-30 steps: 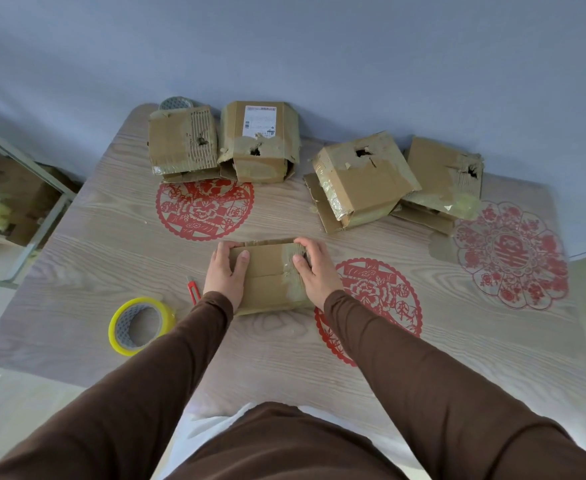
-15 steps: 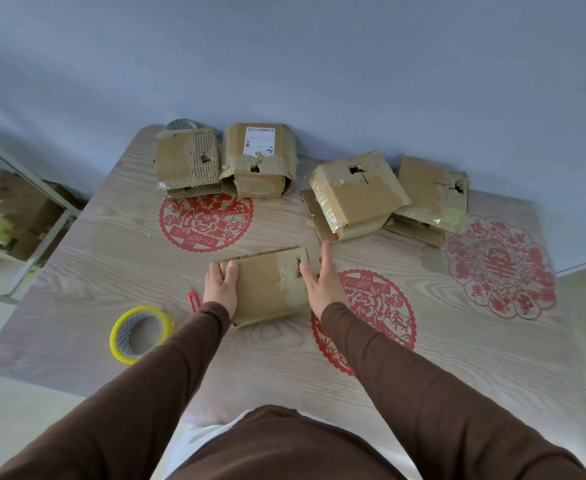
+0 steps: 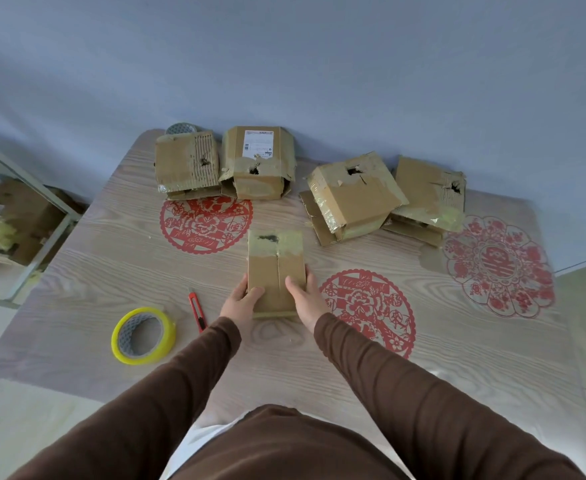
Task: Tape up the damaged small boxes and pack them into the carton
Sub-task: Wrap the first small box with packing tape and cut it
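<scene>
A small brown cardboard box [image 3: 276, 268] lies lengthwise at the middle of the table, its far end covered in tape with a dark tear showing. My left hand [image 3: 241, 301] holds its near left corner, thumb on top. My right hand [image 3: 304, 297] holds the near right corner the same way. Several damaged small boxes with holes stand along the far edge: one [image 3: 185, 164], one with a white label [image 3: 258, 164], one tilted [image 3: 355, 194] and one at the right [image 3: 428, 194]. A yellow tape roll [image 3: 143, 336] and a red utility knife [image 3: 196, 308] lie left of my hands.
The wooden table [image 3: 111, 271] carries red paper-cut decorations [image 3: 206, 223]. Behind the far left box is another tape roll [image 3: 181, 128]. A blue wall runs behind the table. A mirror or glass panel [image 3: 17, 216] at the left shows cardboard cartons.
The box has been turned from lying crosswise to lengthwise, its taped end now pointing away from me. Both hands moved from its sides to its near corners.
</scene>
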The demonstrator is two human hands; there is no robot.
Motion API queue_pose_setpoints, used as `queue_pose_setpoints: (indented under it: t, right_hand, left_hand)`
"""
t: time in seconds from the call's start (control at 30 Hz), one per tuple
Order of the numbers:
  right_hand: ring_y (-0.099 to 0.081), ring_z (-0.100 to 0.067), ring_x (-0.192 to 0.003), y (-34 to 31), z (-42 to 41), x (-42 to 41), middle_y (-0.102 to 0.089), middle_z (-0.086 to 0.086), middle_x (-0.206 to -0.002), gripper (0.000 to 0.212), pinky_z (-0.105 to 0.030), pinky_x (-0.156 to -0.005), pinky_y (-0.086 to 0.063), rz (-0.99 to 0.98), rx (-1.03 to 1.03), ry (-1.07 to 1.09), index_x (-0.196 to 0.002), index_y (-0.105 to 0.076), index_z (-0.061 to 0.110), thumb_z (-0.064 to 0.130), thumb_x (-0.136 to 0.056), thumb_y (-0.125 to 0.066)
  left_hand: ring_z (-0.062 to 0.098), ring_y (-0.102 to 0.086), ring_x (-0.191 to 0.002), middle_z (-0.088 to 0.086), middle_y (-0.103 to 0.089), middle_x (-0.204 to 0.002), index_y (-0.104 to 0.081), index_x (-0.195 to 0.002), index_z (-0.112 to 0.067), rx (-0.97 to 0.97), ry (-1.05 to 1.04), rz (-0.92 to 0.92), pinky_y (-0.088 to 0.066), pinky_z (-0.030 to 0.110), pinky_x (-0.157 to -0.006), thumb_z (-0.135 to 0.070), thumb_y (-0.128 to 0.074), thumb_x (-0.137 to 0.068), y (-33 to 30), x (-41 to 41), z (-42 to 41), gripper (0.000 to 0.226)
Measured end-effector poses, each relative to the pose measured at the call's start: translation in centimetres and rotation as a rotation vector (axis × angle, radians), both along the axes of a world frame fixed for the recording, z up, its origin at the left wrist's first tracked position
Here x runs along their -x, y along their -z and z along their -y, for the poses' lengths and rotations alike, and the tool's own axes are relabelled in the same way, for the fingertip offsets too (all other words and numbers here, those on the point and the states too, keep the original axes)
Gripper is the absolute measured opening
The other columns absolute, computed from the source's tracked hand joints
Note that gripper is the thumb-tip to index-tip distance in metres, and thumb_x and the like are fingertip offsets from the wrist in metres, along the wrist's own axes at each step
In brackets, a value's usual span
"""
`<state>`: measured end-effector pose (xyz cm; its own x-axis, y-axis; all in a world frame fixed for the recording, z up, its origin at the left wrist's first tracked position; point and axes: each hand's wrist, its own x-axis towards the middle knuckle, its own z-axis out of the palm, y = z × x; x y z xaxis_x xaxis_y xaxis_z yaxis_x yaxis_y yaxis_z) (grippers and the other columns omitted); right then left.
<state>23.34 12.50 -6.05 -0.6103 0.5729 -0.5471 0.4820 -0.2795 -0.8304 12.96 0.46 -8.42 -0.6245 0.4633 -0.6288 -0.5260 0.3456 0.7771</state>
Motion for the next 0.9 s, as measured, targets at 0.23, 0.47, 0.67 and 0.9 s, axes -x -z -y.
queue_pose_setpoints:
  t: [0.23, 0.47, 0.67, 0.9]
  right_hand:
    - [-0.046, -0.007, -0.123, -0.5, 0.5, -0.2, -0.046, 0.008, -0.145, 0.057, -0.005, -0.087, -0.041, -0.045, 0.061, 0.021, -0.159, -0.02, 0.027, 0.03, -0.108, -0.045]
    - [-0.041, -0.014, -0.137, -1.5, 0.3, -0.2, -0.038, 0.001, -0.158, 0.056, -0.021, -0.105, -0.03, -0.015, 0.128, 0.059, -0.16, -0.022, 0.023, 0.032, -0.108, -0.043]
    - [-0.036, -0.017, -0.145, -0.9, 0.4, 0.1, -0.037, -0.001, -0.159, 0.054, -0.018, -0.105, -0.026, 0.01, 0.077, 0.062, -0.159, -0.026, 0.02, 0.03, -0.109, -0.041]
    - [-0.042, -0.025, -0.14, -0.6, 2.0, 1.3, -0.042, -0.006, -0.153, 0.051, -0.023, -0.104, -0.031, 0.034, 0.058, 0.191, -0.159, -0.023, 0.018, 0.028, -0.11, -0.035]
  left_hand:
    - [0.015, -0.06, -0.122, 0.002, -0.062, -0.135, -0.048, -0.144, -0.018, -0.13, 0.073, 0.049, -0.051, 0.022, -0.096, -0.03, -0.045, -0.106, -0.4, -0.6, 0.1, 0.04]
    - [0.013, -0.06, -0.119, -0.001, -0.063, -0.133, -0.049, -0.144, -0.021, -0.131, -0.009, 0.115, -0.048, 0.025, -0.096, -0.029, -0.042, -0.108, -0.3, -1.1, 0.0, 0.037]
    - [0.009, -0.065, -0.1, 0.003, -0.066, -0.122, -0.051, -0.138, -0.014, -0.121, -0.061, 0.098, -0.053, 0.011, -0.068, -0.023, -0.038, -0.109, -0.1, -1.8, -0.1, 0.033]
    - [0.019, -0.057, -0.119, 0.003, -0.057, -0.137, -0.044, -0.148, -0.012, 0.107, 0.124, -0.113, -0.041, 0.019, -0.095, -0.031, -0.047, -0.106, -2.1, 0.6, -0.2, 0.047]
